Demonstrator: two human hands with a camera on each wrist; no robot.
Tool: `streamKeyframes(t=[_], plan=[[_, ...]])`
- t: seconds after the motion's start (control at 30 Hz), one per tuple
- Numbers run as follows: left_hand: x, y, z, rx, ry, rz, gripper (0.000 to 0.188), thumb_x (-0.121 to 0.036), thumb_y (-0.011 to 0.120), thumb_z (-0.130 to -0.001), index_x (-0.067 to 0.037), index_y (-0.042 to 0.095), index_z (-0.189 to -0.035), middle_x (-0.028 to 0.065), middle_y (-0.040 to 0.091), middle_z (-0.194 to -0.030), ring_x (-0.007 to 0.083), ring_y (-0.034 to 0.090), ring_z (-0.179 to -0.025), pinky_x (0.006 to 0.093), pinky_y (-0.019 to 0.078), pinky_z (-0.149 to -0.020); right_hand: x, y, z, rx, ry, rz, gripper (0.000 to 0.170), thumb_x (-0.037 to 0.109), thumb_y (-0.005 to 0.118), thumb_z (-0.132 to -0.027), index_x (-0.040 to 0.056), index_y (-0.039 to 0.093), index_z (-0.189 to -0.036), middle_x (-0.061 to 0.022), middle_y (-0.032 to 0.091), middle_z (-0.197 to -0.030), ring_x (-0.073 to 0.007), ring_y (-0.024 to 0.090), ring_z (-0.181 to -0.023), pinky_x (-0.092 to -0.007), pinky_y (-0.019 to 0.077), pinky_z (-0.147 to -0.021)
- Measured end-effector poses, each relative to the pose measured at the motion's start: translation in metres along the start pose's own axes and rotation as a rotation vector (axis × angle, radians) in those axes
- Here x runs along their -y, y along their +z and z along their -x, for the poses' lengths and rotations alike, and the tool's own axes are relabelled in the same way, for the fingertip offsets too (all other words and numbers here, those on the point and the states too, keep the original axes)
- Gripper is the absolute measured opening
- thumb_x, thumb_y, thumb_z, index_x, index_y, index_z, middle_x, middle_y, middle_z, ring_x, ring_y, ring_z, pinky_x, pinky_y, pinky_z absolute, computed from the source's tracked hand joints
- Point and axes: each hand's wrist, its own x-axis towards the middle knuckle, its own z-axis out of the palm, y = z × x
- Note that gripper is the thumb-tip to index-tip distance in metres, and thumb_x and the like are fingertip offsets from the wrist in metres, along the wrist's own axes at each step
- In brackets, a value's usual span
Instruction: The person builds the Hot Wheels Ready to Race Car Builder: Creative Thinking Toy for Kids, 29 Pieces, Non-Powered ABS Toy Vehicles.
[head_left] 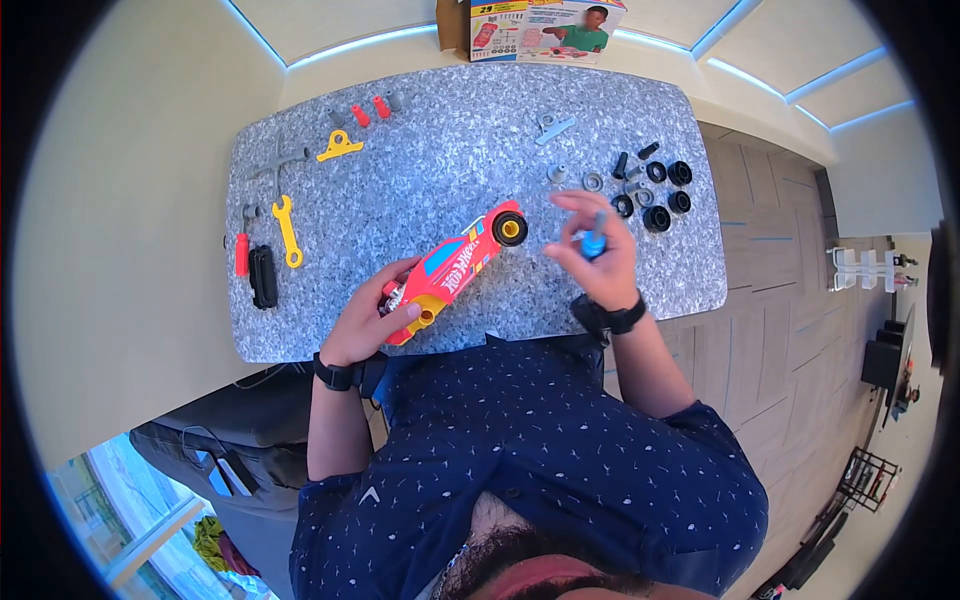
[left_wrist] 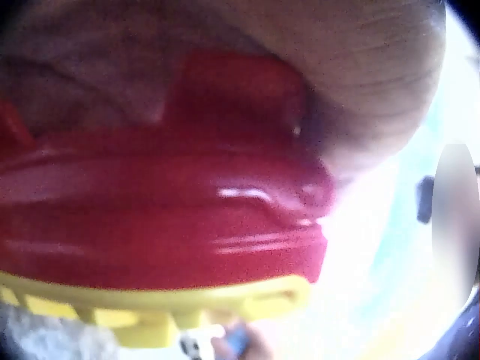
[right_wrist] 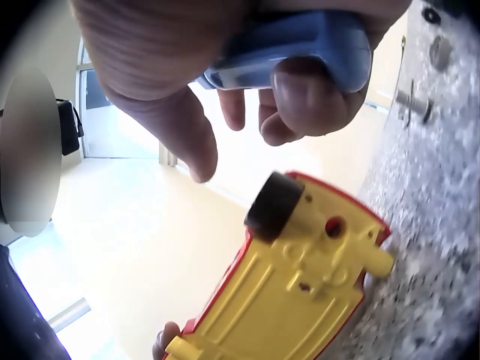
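My left hand [head_left: 362, 325] grips a red toy car [head_left: 455, 268] by one end, thumb on its side near a bare yellow axle stub [head_left: 426, 317]. One black wheel [head_left: 510, 229] with a yellow hub sits at the car's other end. In the right wrist view the yellow underside [right_wrist: 262, 307] faces the camera, showing holes and stubs. My right hand [head_left: 610, 265] holds a blue-handled toy screwdriver [head_left: 593, 244] with curled fingers, its short grey shaft pointing away from the car. Thumb and index finger are spread near the wheel, apart from it.
Black wheels [head_left: 657, 219], tyres and grey parts lie at the right. A light blue piece [head_left: 557, 130] rests farther back. On the left are a yellow wrench [head_left: 287, 232], a grey cross-shaped tool [head_left: 278, 165], a yellow piece [head_left: 340, 147] and black parts [head_left: 263, 277]. A box [head_left: 520, 30] stands behind.
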Motion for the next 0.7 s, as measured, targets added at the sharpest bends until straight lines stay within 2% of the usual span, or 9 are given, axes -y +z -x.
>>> streamKeyframes(t=[0.1, 0.17, 0.27, 0.37, 0.4, 0.43, 0.57, 0.63, 0.7], plan=[[-0.002, 0.002, 0.0, -0.019, 0.008, -0.017, 0.073, -0.027, 0.079, -0.104, 0.0, 0.05, -0.165, 0.0128, 0.068, -0.144, 0.0188, 0.065, -0.132, 0.0376, 0.0499, -0.116, -0.001, -0.044, 0.01, -0.198, -0.022, 0.364, 0.048, 0.006, 0.095, -0.086, 0.0055, 0.075, -0.129, -0.0093, 0.073, -0.128, -0.0082, 0.064, -0.081, -0.0266, 0.0519, -0.066], [0.001, 0.004, -0.002, -0.034, 0.012, 0.003, 0.072, -0.028, 0.078, -0.104, 0.001, 0.05, -0.164, 0.0124, 0.067, -0.144, 0.0186, 0.064, -0.132, 0.0373, 0.0501, -0.115, -0.01, -0.077, 0.025, -0.324, 0.114, 0.559, 0.054, 0.01, 0.098, -0.084, 0.0053, 0.073, -0.132, -0.0093, 0.073, -0.129, -0.0115, 0.065, -0.084, -0.0281, 0.0543, -0.068], [0.006, 0.004, -0.006, -0.048, -0.013, 0.078, 0.072, -0.028, 0.078, -0.105, 0.002, 0.05, -0.164, 0.0121, 0.066, -0.146, 0.0186, 0.064, -0.133, 0.0371, 0.0501, -0.115, -0.018, -0.112, 0.037, -0.378, 0.255, 0.812, 0.063, 0.014, 0.101, -0.08, 0.0043, 0.071, -0.135, -0.013, 0.073, -0.13, -0.0243, 0.071, -0.097, -0.0356, 0.0589, -0.08], [0.0, 0.005, -0.012, -0.037, -0.049, 0.117, 0.072, -0.029, 0.077, -0.106, 0.002, 0.049, -0.164, 0.0121, 0.065, -0.147, 0.0189, 0.062, -0.135, 0.0369, 0.0491, -0.117, -0.03, -0.127, 0.039, -0.281, 0.172, 0.958, 0.07, 0.018, 0.101, -0.078, 0.0031, 0.069, -0.138, -0.0183, 0.073, -0.131, -0.0388, 0.071, -0.116, -0.0447, 0.0589, -0.094], [-0.001, 0.005, -0.014, -0.031, -0.065, 0.135, 0.072, -0.029, 0.077, -0.106, 0.002, 0.049, -0.164, 0.0121, 0.065, -0.147, 0.0189, 0.062, -0.136, 0.0368, 0.0483, -0.117, -0.034, -0.128, 0.039, -0.268, 0.301, 0.906, 0.072, 0.018, 0.1, -0.079, 0.0032, 0.069, -0.142, -0.0208, 0.072, -0.132, -0.0438, 0.069, -0.124, -0.0491, 0.057, -0.102], [-0.002, 0.005, -0.016, -0.028, -0.079, 0.153, 0.071, -0.03, 0.076, -0.107, 0.003, 0.049, -0.164, 0.0121, 0.065, -0.147, 0.0189, 0.061, -0.137, 0.0367, 0.0474, -0.118, -0.041, -0.131, 0.038, -0.236, 0.288, 0.929, 0.07, 0.018, 0.099, -0.08, 0.0036, 0.07, -0.142, -0.021, 0.072, -0.132, -0.0438, 0.069, -0.124, -0.0487, 0.0571, -0.103], [-0.003, 0.005, -0.018, -0.002, -0.122, 0.196, 0.074, -0.035, 0.077, -0.106, 0.0, 0.047, -0.165, 0.0116, 0.067, -0.141, 0.0167, 0.071, -0.116, 0.0329, 0.0613, -0.091, -0.061, -0.143, 0.042, -0.164, 0.292, 0.982, 0.061, 0.014, 0.095, -0.083, 0.0047, 0.074, -0.139, -0.0201, 0.072, -0.13, -0.0403, 0.07, -0.118, -0.0454, 0.057, -0.103], [-0.005, 0.007, -0.016, 0.011, -0.197, 0.278, 0.077, -0.037, 0.077, -0.106, -0.002, 0.045, -0.166, 0.0117, 0.067, -0.138, 0.0151, 0.074, -0.102, 0.0303, 0.065, -0.071, -0.057, -0.138, 0.039, -0.188, 0.285, 0.901, 0.056, 0.011, 0.092, -0.084, 0.0048, 0.077, -0.137, -0.0181, 0.072, -0.127, -0.0354, 0.071, -0.115, -0.0424, 0.0568, -0.101], [-0.001, 0.014, -0.016, -0.019, -0.166, 0.318, 0.079, -0.039, 0.077, -0.106, -0.003, 0.042, -0.168, 0.0119, 0.067, -0.136, 0.0137, 0.074, -0.091, 0.0285, 0.0613, -0.057, -0.03, -0.13, 0.031, -0.246, 0.245, 0.727, 0.052, 0.008, 0.089, -0.084, 0.0048, 0.079, -0.135, -0.0155, 0.072, -0.124, -0.0292, 0.071, -0.111, -0.0391, 0.0566, -0.099]])
